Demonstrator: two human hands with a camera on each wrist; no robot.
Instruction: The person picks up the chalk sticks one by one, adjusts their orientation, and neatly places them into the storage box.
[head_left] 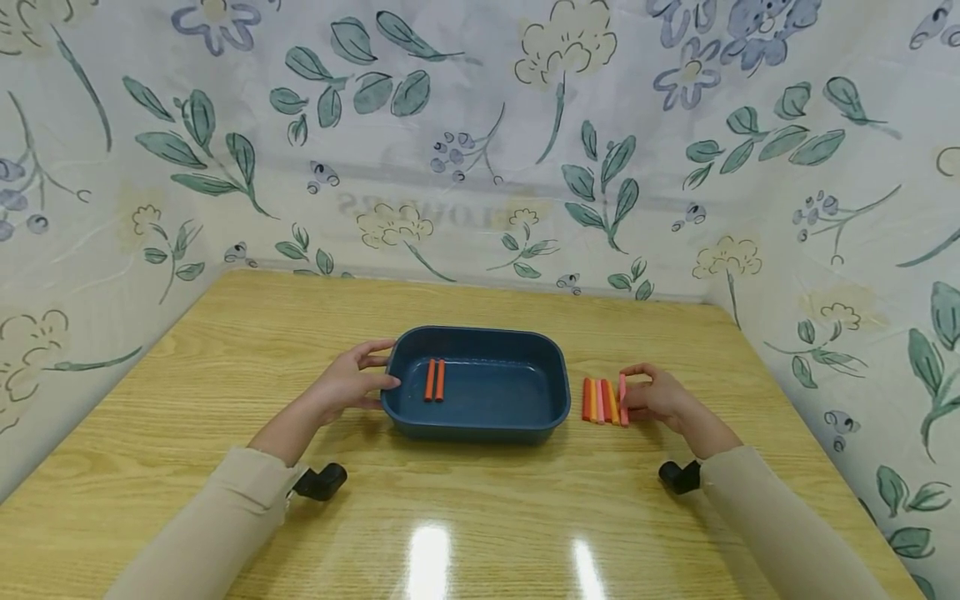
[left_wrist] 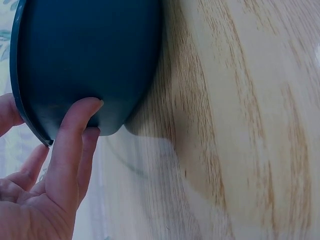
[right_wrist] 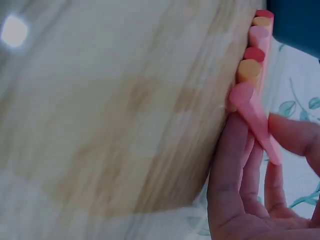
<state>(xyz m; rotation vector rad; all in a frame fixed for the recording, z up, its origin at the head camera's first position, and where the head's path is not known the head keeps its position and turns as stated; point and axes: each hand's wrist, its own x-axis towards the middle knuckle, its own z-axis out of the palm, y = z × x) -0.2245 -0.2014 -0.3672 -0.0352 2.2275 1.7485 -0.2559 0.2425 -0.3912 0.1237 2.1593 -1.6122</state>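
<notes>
My left hand (head_left: pixel 347 385) grips the left end of a dark blue rectangular tub (head_left: pixel 480 432), with fingers against its outer wall (left_wrist: pixel 90 55) in the left wrist view. Two orange-red sticks (head_left: pixel 430 381) lie side by side inside it, toward the left. Right of the tub, my right hand (head_left: pixel 654 396) pinches a pink stick (right_wrist: pixel 252 117) between thumb and fingers. That stick is at the near end of a row of short, plain sticks (right_wrist: pixel 249 71) in red, orange and pink, and slants away from them in the right wrist view.
The wooden table (head_left: pixel 480 508) runs under everything. A flower-patterned cloth (head_left: pixel 480 150) rises behind it and along both sides. Dark wrist-worn pieces (head_left: pixel 321 482) jut out near both sleeves.
</notes>
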